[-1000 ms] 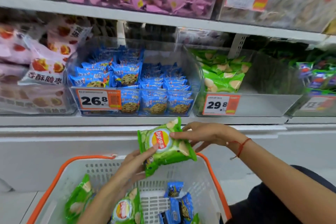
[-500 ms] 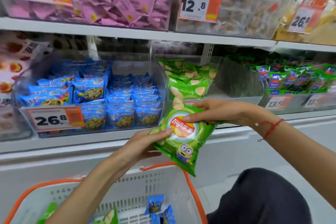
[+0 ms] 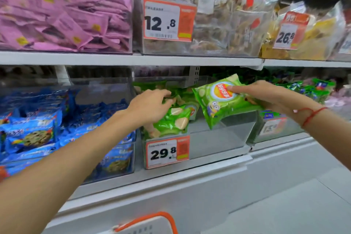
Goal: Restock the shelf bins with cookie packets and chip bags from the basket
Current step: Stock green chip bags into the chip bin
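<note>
Two hands are up at the lower shelf, both over the clear chip bin (image 3: pixel 218 138) at our 12 o'clock. Our right hand (image 3: pixel 266 95) holds a green chip bag (image 3: pixel 224 100) by its right end, thumb lying flat across the red and yellow logo, the other fingers tucked under the bag, so clamped on it. The bag tilts, its lower left corner hanging down over the bare right half of the bin, not touching the bin floor as far as we can tell. A red string bracelet (image 3: pixel 311 114) circles that wrist.

Our left hand (image 3: pixel 150 106) rests on the pile of green chip bags (image 3: pixel 171 121) that fills the left half of the same bin, at about 11 o'clock from the held bag. Its fingers curl loosely over the top of the pile; we cannot tell whether they grip any one bag.

A 29.8 price tag (image 3: pixel 167 152) sits on the bin's front. At 9 o'clock the next bin holds blue cookie packets (image 3: pixel 34 135). On the upper shelf, pink packets (image 3: pixel 62 11) at 10 o'clock and a 12.8 tag (image 3: pixel 167 20) at 12. At 6 o'clock only the orange-rimmed top edge of the basket (image 3: pixel 152 222) shows.
</note>
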`<action>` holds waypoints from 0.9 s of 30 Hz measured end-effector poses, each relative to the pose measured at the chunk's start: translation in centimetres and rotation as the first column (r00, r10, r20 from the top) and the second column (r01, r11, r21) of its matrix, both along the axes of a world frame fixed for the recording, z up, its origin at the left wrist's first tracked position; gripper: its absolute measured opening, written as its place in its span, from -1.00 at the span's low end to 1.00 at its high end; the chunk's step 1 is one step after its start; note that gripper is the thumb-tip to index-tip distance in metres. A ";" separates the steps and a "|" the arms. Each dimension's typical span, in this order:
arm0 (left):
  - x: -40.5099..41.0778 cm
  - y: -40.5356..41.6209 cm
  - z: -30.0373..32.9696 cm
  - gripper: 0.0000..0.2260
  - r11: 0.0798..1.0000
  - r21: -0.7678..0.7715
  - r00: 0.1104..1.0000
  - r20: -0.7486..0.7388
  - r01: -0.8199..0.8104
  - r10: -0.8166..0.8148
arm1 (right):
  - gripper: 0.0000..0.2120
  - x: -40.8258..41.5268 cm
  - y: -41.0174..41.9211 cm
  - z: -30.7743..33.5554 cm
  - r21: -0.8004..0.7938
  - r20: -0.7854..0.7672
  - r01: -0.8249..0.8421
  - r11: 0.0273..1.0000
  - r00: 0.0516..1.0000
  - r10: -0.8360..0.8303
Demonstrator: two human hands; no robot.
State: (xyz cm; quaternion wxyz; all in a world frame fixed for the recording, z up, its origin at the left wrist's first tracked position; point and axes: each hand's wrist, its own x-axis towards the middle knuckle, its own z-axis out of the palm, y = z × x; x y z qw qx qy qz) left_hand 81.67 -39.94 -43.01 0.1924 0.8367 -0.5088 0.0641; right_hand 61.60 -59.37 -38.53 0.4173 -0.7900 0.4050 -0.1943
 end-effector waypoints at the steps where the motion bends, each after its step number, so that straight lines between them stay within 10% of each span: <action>1: 0.6 -0.9 -0.2 -0.61 0.992 0.124 0.999 0.048 -0.018 0.012 | -0.24 0.9 -0.7 0.0 -0.057 0.012 -0.014 0.998 1.000 0.014; 4: 1.7 -1.8 -1.2 -0.61 0.957 0.278 0.971 0.240 -0.084 0.016 | -0.57 3.6 -2.6 0.0 -0.266 -0.075 -0.093 0.959 0.994 0.076; 10: 1.6 -1.5 -2.1 -0.64 0.963 0.246 0.889 0.457 -0.109 -0.017 | -0.30 8.1 -2.8 -3.2 -0.423 -0.608 -0.547 0.722 0.763 0.221; 15: 1.7 -1.5 -2.5 -0.64 0.961 0.250 0.883 0.470 -0.116 -0.016 | -0.39 11.1 -2.6 -6.2 -0.627 -0.528 -0.524 0.576 0.830 0.181; 27: 1.7 -1.8 -2.5 -0.65 0.982 0.152 0.924 0.378 -0.114 0.049 | -0.36 12.1 -4.1 -7.7 -0.637 -0.311 -0.395 0.662 0.918 0.248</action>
